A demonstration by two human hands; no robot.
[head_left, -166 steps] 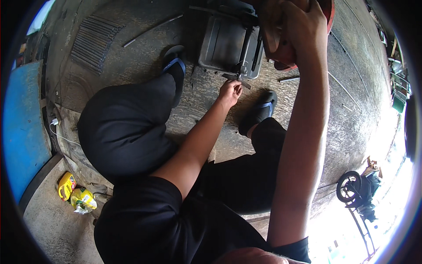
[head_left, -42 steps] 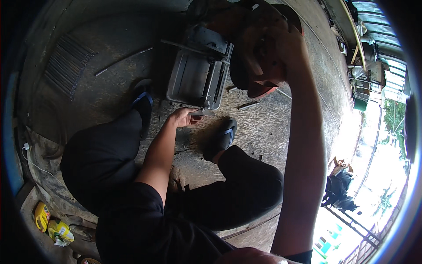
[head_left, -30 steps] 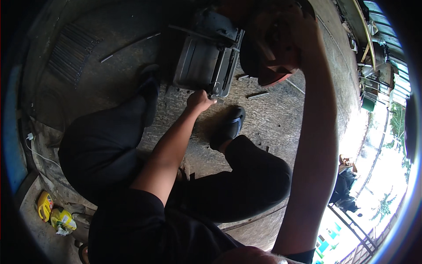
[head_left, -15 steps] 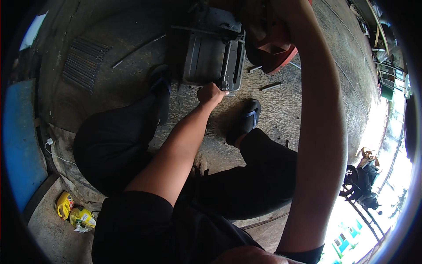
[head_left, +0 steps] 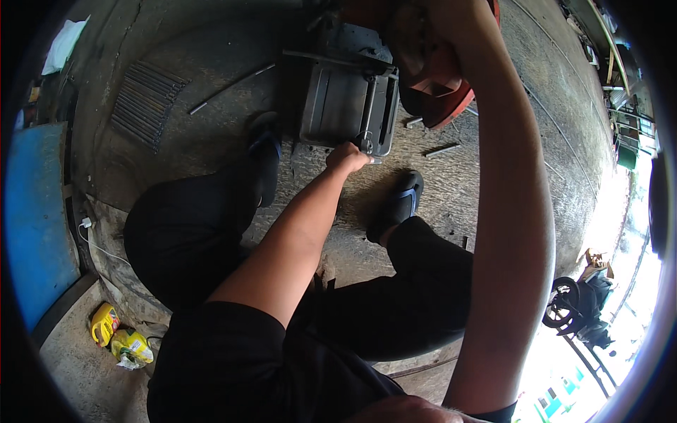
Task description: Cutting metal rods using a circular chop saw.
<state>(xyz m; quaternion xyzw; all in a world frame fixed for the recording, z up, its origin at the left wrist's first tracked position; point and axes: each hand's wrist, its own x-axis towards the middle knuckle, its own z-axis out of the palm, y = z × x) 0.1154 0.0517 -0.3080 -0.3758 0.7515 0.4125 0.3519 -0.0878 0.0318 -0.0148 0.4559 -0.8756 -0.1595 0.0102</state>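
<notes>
A cut-off saw with a flat grey metal base (head_left: 328,106) and a red guard (head_left: 458,106) stands on the floor ahead of me. My left hand (head_left: 347,159) is closed around the crank end of the vise screw (head_left: 369,106), at the near edge of the base. Up at the top of the view, my right hand (head_left: 455,21) reaches over the red upper part and grips it; shadow and the frame edge hide most of its fingers. Short cut metal rods (head_left: 443,150) lie on the floor to the right of the base.
Several dark rods (head_left: 147,102) lie side by side at the left, with a longer rod (head_left: 233,88) near them. My sandalled feet (head_left: 403,201) flank the base. A blue panel (head_left: 39,225), a white cable (head_left: 106,252) and yellow packages (head_left: 106,324) are at far left.
The whole view has shifted, so the saw and floor items sit slightly lower and more to the right. Both hands keep their places on the saw.
</notes>
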